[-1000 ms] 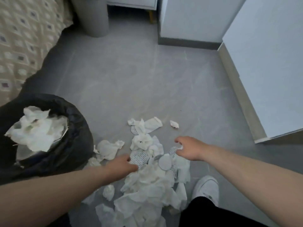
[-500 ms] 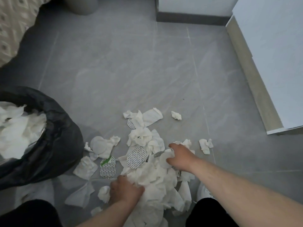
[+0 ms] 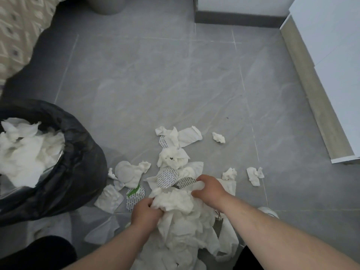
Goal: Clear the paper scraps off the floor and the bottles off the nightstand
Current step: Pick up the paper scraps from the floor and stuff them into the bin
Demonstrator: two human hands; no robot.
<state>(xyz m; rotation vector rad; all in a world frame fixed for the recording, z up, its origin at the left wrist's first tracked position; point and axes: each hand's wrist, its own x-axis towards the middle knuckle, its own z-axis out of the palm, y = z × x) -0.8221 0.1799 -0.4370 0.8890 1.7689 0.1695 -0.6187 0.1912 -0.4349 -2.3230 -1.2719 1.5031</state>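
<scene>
Nearest the camera, to the right of the black bin bag (image 3: 78,152), both hands are buried in the paper heap (image 3: 181,230). The left hand (image 3: 145,213) has its fingers curled into a crumpled wad on the heap's bag-side edge. The right hand (image 3: 209,190) is clawed over the heap's top on the side away from the bag, fingers bent round tissue. This looks like a two-handed scoop being gathered for the bag.

Between heap and bag lie flat scraps (image 3: 109,199) and a printed round seal (image 3: 135,197). Slightly farther from the camera, more seals (image 3: 167,178) and crumpled tissues (image 3: 173,156) trail away. Well right of the bag, small loose wads (image 3: 218,137) and torn bits (image 3: 254,174) sit apart on the floor (image 3: 155,84).

The bag already holds a mound of white paper (image 3: 25,152), so the floor job seems partly done. The heap and every scattered scrap are left. Beyond the bag are a patterned bed cover (image 3: 17,26) and white furniture (image 3: 335,65). No bottles or nightstand top show, so that part cannot be judged.
</scene>
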